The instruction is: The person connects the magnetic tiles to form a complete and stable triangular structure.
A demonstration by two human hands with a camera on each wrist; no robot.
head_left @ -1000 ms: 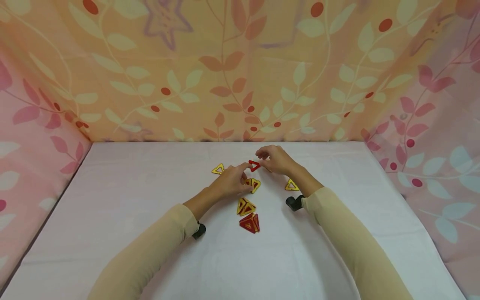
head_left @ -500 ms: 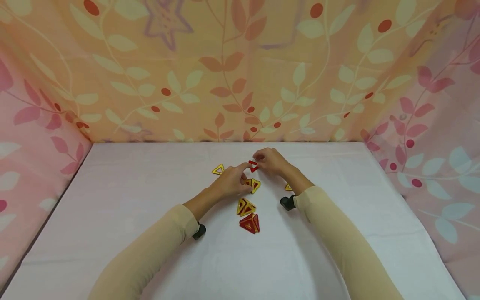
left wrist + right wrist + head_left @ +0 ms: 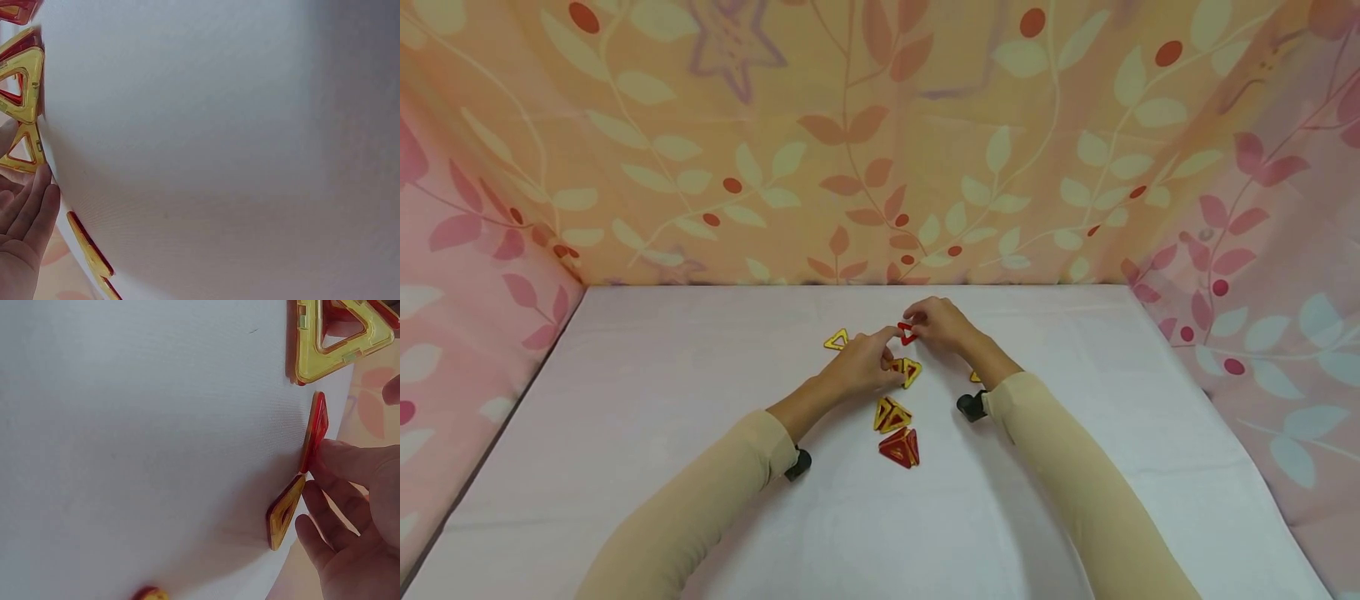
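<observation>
My left hand (image 3: 867, 362) has its thumb and fingers around a small yellow-and-red group of triangular magnetic tiles (image 3: 912, 372). Its index finger reaches to the far side, close to a red triangular magnetic tile (image 3: 906, 334). In the right wrist view, my right hand (image 3: 359, 506) holds the red tile (image 3: 315, 431) with the thumb against its face. A yellow triangular tile (image 3: 284, 515) meets the red one at its lower end, by the fingers. Both stand at a slant. The palm and fingers of my right hand (image 3: 942, 323) cover part of them from above.
Nearer me lie a yellow-and-red tile group (image 3: 892, 414) and a mostly red one (image 3: 898, 447). A loose yellow triangular tile (image 3: 836, 338) lies left of my left hand. Another yellow tile (image 3: 975, 377) shows partly beneath my right forearm. White cloth covers the table (image 3: 700, 350).
My right hand has moved left, onto the red tile, and its forearm now hides most of the yellow tile on the right. My left hand has stayed still.
</observation>
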